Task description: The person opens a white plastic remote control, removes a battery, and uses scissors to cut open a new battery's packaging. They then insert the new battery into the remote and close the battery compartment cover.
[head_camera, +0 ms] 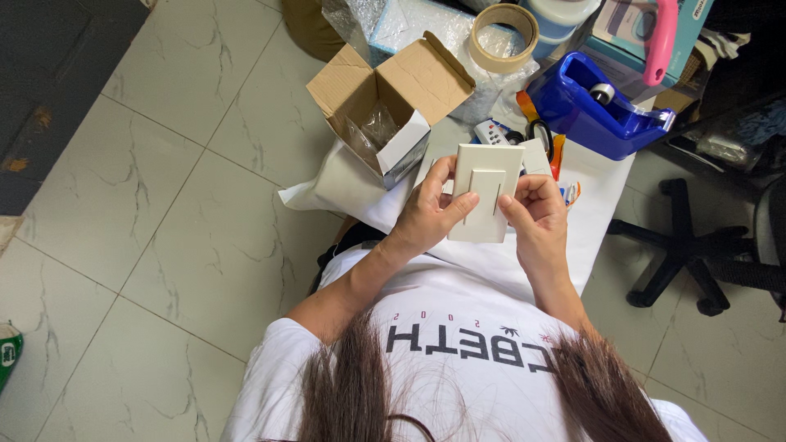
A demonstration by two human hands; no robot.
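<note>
I hold a cream rectangular wall switch plate (485, 190) upright in front of me with both hands. My left hand (428, 214) grips its left edge, thumb pressed on the front face. My right hand (536, 214) grips the right edge, thumb near the raised centre panel. The plate hangs above a white sheet (602, 184) that covers a small surface on my lap side.
An open cardboard box (385, 98) with plastic wrap inside stands just beyond my left hand. A blue tape dispenser (594, 106), a roll of tan tape (503, 37), scissors with orange handles (542, 135) and bubble wrap lie behind. A black office chair base (696, 254) stands at the right.
</note>
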